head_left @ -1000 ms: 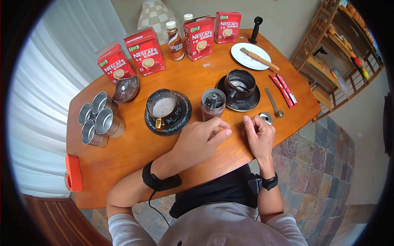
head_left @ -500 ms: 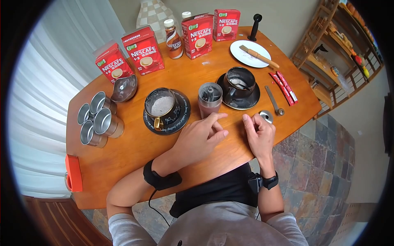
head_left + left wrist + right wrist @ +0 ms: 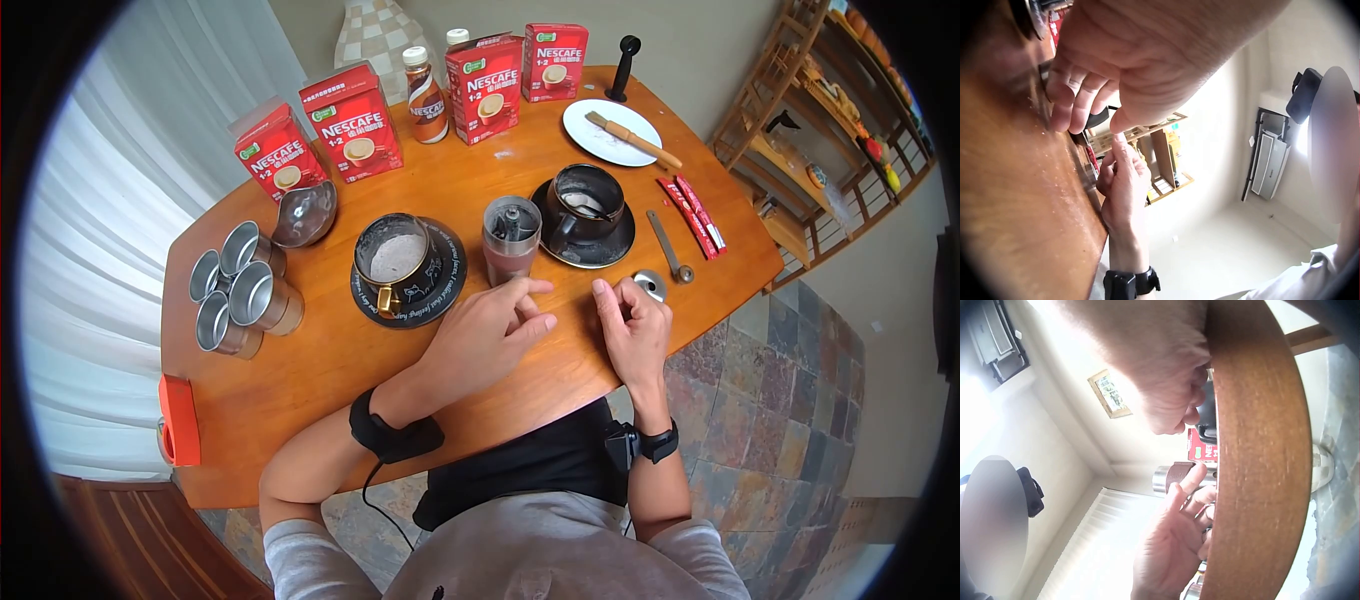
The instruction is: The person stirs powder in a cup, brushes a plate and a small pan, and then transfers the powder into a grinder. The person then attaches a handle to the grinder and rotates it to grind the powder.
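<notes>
In the head view my left hand (image 3: 485, 335) lies palm down by the front of a clear-topped grinder (image 3: 510, 262), hiding its base. The index finger reaches out, the others bend loosely; whether they touch the grinder cannot be told. Across a small gap, my right hand (image 3: 637, 335) rests at the table's front edge, thumb up, fingers loosely curled, holding nothing visible. Beyond it lies a small metal part (image 3: 650, 286). A black cup with pale powder (image 3: 397, 258) stands left of the grinder; another black cup holding a spoon (image 3: 588, 205) stands right.
Several metal cups (image 3: 262, 296) and a dark bowl (image 3: 305, 216) stand at the left. Red boxes (image 3: 352, 130) and a bottle (image 3: 428, 110) line the back. A white plate (image 3: 590, 142) with a brush, red sachets (image 3: 692, 217) and a measuring spoon (image 3: 664, 245) lie at the right.
My left hand has drawn slightly left, its index finger straighter than a second ago. The grinder's top appears a little farther away and to the left. My right hand has stayed still.
</notes>
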Action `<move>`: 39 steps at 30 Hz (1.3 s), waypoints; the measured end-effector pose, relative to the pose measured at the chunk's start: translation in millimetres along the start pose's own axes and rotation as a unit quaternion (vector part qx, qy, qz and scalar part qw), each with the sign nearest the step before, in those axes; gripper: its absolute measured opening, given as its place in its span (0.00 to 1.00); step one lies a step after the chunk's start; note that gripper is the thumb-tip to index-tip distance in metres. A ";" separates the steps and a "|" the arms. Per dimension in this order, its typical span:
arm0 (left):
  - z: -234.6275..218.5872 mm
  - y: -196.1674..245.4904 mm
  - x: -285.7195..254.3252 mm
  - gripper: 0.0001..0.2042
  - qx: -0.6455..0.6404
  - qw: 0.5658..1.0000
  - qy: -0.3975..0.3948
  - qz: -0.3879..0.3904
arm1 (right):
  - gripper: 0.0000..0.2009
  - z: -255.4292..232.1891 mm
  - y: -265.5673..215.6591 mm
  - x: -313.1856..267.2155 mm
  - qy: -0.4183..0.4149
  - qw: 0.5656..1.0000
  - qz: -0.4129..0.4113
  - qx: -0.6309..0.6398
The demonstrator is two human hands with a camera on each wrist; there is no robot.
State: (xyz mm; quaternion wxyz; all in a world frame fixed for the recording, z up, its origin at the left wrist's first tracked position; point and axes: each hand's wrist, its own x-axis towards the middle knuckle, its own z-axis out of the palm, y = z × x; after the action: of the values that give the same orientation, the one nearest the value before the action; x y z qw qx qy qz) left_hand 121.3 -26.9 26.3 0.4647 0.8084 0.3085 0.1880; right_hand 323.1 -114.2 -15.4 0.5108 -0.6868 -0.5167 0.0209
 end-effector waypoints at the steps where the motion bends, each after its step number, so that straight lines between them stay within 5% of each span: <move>1: 0.4 1.3 -0.5 0.20 0.001 1.000 -0.001 -0.001 | 0.20 -0.2 -0.6 0.2 0.000 1.000 0.001 0.000; 17: -1.7 12.9 -5.0 0.15 -0.051 0.998 -0.024 -0.039 | 0.20 -0.5 -2.6 0.6 -0.004 1.000 -0.004 -0.012; 23: -6.0 16.0 -7.7 0.12 0.066 0.998 -0.019 0.007 | 0.21 0.2 -1.4 0.5 -0.002 1.000 -0.012 -0.016; 28: 4.5 4.1 -8.4 0.15 0.023 0.999 0.022 0.037 | 0.15 -2.9 -7.5 -3.5 0.041 0.998 -0.021 0.046; 31: 0.4 17.8 -12.8 0.14 -0.088 0.996 -0.002 -0.004 | 0.06 -9.1 -45.2 -4.3 0.150 0.964 -0.220 0.022; 32: -1.2 23.7 -13.4 0.14 -0.133 0.990 -0.027 -0.032 | 0.06 -16.1 -65.3 -8.3 0.117 0.961 -0.250 0.009; 35: 7.3 16.8 -15.4 0.14 -0.220 0.964 -0.071 0.129 | 0.15 -14.7 -89.0 -28.4 -0.082 0.948 -0.307 0.007; 39: 12.8 19.5 -32.5 0.15 -0.301 0.940 -0.134 0.085 | 0.21 25.6 -89.5 -45.3 0.021 0.910 -0.415 0.009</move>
State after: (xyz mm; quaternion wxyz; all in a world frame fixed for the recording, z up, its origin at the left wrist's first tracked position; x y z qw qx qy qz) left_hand 111.1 -64.3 36.3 0.7058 0.6715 0.1029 0.2009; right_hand 226.2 -135.0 14.5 0.4908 -0.4063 -0.7436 -0.2026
